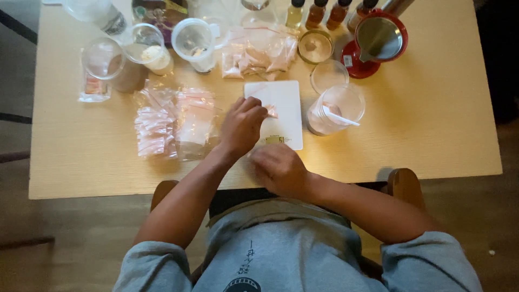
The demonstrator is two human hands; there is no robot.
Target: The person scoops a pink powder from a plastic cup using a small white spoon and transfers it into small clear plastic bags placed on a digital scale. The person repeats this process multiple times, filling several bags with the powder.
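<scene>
Over the white digital scale, which is lying flat near the middle of the pale wooden table, the left hand is pinching a small clear bag between its fingertips, holding it just above or on the platform, seemingly so that the contents can be weighed. The small clear bag is showing a pinkish fill and is looking thin, limp and glossy; its seal is too small to make out. Nearer the table edge, the right hand is resting with fingers curled loosely downward; motion blur is hiding whether it is grasping anything, so that cannot be told. Just right of the scale, a clear plastic tub of pale pink powder is standing with a white spoon leaning inside, within easy reach. To the left, a heap of empty zip bags is lying close by, and beyond the scale a pile of filled pink packets is collecting apart from the empties.
</scene>
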